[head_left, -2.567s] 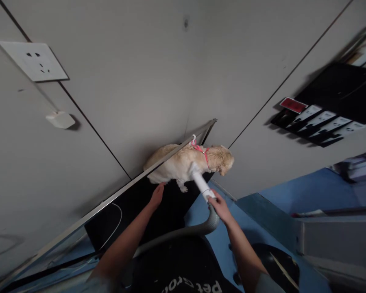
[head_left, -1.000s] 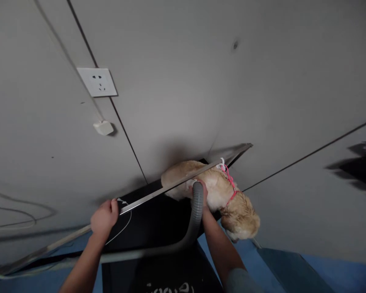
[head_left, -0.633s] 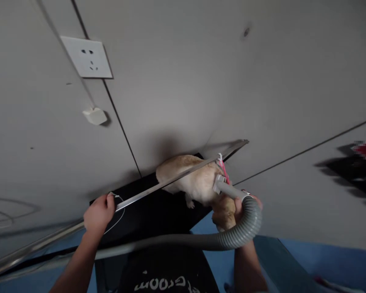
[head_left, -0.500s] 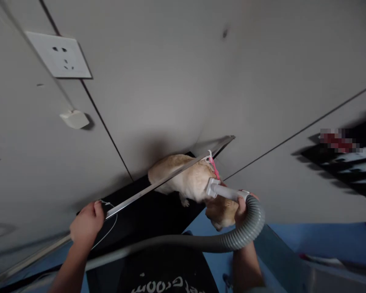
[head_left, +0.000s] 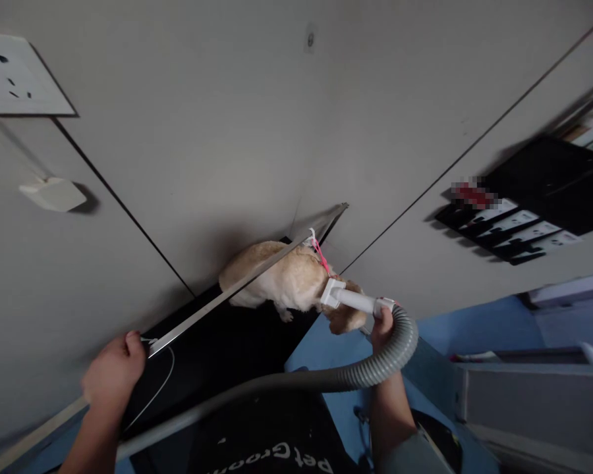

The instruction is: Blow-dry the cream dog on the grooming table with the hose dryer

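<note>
A tan and white dog [head_left: 296,276] stands on a black table [head_left: 202,362] against the wall. A pink lead [head_left: 321,255] runs from its neck to a white hook on a long metal bar [head_left: 237,286] above its back. My left hand [head_left: 113,368] is closed around this bar toward its near end. In my right hand [head_left: 383,326] is a white hose nozzle [head_left: 356,299], gripped where it meets the grey corrugated hose [head_left: 395,349]. The nozzle's wide head is at the dog's neck, partly covering the dog's head; whether it touches cannot be seen.
The hose crosses in front of my black apron [head_left: 271,434]. A wall socket [head_left: 24,79] and a white plug-like block [head_left: 54,194] are at left. A black rack with tools [head_left: 518,224] hangs on the right wall, above a grey bin-like container [head_left: 538,395]. The floor is blue.
My view has turned right, so wall and dog sit further left. The dog's head has come up closer behind the nozzle. Both hands keep their holds.
</note>
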A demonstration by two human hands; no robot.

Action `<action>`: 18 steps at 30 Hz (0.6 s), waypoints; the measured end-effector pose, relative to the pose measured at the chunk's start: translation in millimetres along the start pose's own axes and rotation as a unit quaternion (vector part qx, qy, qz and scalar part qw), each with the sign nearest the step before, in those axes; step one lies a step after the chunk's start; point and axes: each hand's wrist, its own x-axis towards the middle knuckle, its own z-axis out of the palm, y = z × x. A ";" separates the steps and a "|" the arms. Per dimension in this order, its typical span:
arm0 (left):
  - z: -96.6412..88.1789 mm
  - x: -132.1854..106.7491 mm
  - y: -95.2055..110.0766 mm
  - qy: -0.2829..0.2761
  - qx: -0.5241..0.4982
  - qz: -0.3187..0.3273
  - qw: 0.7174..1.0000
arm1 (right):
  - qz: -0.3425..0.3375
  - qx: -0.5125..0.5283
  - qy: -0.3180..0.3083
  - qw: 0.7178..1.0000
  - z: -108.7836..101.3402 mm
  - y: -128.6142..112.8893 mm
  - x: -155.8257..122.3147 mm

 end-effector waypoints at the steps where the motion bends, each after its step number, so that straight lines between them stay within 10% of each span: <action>1: 0.9 0.9 0.6 -0.002 0.002 -0.004 1.000 | 0.002 0.003 0.016 1.000 -1.9 2.8 2.8; 7: -2.4 -1.9 3.1 0.001 -0.017 -0.003 1.000 | 0.008 -0.028 0.099 0.995 -12.2 23.9 22.3; 18: -4.5 -6.9 5.5 0.034 -0.063 -0.001 0.997 | -0.034 0.098 -0.028 0.994 57.6 0.7 17.5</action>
